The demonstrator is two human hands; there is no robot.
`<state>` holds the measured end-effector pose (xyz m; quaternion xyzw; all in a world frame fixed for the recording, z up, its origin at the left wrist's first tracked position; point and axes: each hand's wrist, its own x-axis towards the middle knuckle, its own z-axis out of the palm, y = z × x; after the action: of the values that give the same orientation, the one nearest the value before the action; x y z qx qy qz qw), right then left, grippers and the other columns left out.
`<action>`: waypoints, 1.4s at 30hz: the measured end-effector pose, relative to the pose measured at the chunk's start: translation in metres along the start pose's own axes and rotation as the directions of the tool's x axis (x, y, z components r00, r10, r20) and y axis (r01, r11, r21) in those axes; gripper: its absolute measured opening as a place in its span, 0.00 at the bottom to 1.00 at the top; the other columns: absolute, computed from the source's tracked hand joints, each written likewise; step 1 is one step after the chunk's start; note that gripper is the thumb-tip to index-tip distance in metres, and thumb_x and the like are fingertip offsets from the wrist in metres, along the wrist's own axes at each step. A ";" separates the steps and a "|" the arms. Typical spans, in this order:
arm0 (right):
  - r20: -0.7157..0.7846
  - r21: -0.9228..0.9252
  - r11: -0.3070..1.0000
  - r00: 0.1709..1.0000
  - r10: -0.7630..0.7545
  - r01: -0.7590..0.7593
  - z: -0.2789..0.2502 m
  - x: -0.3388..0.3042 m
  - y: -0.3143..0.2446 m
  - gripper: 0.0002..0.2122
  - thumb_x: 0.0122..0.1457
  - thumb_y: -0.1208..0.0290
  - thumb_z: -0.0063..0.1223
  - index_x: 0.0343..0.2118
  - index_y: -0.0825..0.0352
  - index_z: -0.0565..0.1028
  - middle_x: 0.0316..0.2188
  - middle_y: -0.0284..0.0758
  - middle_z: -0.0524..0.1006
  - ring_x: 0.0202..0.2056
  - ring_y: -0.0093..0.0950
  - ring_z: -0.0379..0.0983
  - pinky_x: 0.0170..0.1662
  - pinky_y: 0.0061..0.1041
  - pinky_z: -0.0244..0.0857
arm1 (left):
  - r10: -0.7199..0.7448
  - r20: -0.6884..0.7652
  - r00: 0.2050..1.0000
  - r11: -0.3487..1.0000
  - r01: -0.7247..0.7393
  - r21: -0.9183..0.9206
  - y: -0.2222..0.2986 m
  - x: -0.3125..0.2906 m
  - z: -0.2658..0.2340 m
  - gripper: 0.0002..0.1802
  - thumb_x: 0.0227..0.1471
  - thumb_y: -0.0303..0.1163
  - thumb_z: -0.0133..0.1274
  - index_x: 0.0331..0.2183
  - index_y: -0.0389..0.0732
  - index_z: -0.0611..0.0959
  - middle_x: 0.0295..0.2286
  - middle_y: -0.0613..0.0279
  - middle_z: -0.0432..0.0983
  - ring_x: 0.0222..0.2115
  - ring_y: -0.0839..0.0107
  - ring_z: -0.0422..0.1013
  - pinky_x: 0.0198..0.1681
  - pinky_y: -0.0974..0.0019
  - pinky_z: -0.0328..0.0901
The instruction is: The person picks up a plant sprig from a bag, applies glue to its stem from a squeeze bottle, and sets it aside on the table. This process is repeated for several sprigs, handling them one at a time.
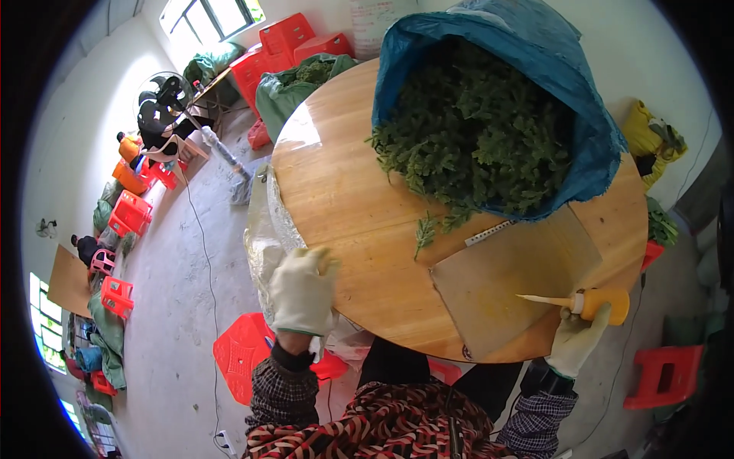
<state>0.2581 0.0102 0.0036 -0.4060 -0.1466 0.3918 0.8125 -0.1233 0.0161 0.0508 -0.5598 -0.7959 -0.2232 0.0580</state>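
Observation:
My right hand [579,340], in a white glove, is closed around a yellow squeeze bottle [608,306]. The bottle lies sideways in it, its long pale nozzle pointing left over a flat, yellow-stained board [512,275]. My left hand [304,294], also gloved, is raised at the table's left edge beside clear plastic sheeting [264,222]. Its fingers curl inward, slightly smeared; whether anything is between them is hidden. Green artificial sprigs [482,130] spill from a large blue sack [589,99] on the round wooden table [344,168]. One loose sprig [425,232] lies just beyond the board.
A white strip with dark marks [488,232] lies along the board's far edge. Beside my left forearm is a red stool [243,356]; another red stool [664,376] stands at right. A green sack [294,92] touches the table's far left. People sit in the left background near a fan [162,92].

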 end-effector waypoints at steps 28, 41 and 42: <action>0.034 0.033 0.999 0.999 0.022 -0.024 0.006 -0.007 0.013 0.16 0.63 0.58 0.45 0.41 0.69 0.69 0.33 0.38 0.74 0.29 0.26 0.69 0.29 0.23 0.65 | 0.450 0.274 0.850 0.884 -0.381 -0.271 0.083 -0.039 0.031 0.10 0.49 0.39 0.55 0.27 0.45 0.85 0.28 0.57 0.75 0.29 0.56 0.74 0.32 0.55 0.69; 0.090 0.054 0.997 0.995 0.051 -0.056 0.000 -0.004 0.015 0.19 0.61 0.53 0.49 0.45 0.64 0.68 0.36 0.35 0.74 0.35 0.24 0.70 0.34 0.21 0.64 | 0.559 0.278 0.781 0.815 -0.455 -0.359 0.088 -0.062 0.041 0.09 0.48 0.38 0.56 0.28 0.45 0.84 0.27 0.59 0.74 0.32 0.57 0.72 0.35 0.57 0.68; 0.074 0.064 0.996 0.996 0.053 -0.058 0.003 -0.006 0.015 0.19 0.61 0.54 0.48 0.46 0.65 0.67 0.36 0.36 0.73 0.34 0.25 0.70 0.33 0.23 0.64 | 0.551 0.258 0.794 0.819 -0.453 -0.353 0.088 -0.063 0.041 0.09 0.47 0.38 0.56 0.28 0.45 0.84 0.27 0.59 0.74 0.32 0.57 0.72 0.35 0.57 0.68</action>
<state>0.2451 0.0130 -0.0053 -0.3687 -0.1514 0.4333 0.8083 -0.0133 0.0026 0.0183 -0.7853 -0.5752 -0.2040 -0.1038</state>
